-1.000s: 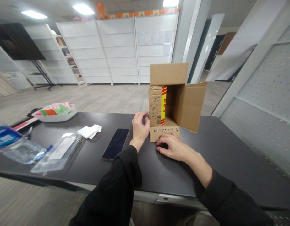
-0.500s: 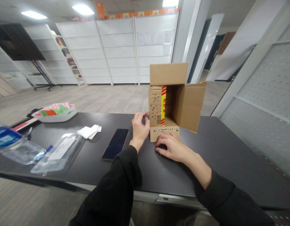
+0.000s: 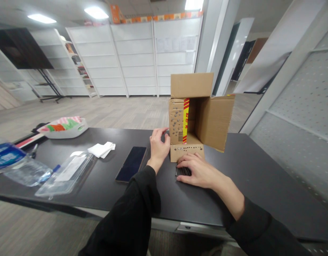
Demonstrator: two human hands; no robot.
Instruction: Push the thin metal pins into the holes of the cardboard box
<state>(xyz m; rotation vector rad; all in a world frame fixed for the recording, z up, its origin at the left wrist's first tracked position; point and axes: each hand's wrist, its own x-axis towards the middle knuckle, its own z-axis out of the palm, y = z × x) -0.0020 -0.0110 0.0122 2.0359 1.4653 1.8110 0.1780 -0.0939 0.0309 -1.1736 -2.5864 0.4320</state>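
A small cardboard box [image 3: 203,121] stands on the dark table with its flaps spread and its opening toward me. Several round metal heads dot its left flap, beside a yellow and red tape strip. A row of holes and a few metal heads cross the lower front flap [image 3: 187,152]. My left hand [image 3: 159,145] rests at the box's left side, fingers apart, fingertips at its edge. Just in front of the lower flap, my right hand [image 3: 197,170] curls its thumb and fingers around a bunch of thin dark nails [image 3: 184,171] on the tabletop.
A phone [image 3: 131,164] lies left of my left arm. Farther left are white papers [image 3: 102,149], a clear plastic case [image 3: 66,174], a water bottle [image 3: 22,167] and a white basket [image 3: 66,131]. A perforated partition [image 3: 302,103] rises at the right.
My right hand's thumb and fingers have parted somewhat, so more of the nails shows between them. My left hand stays at the box's side. The view has shifted slightly.
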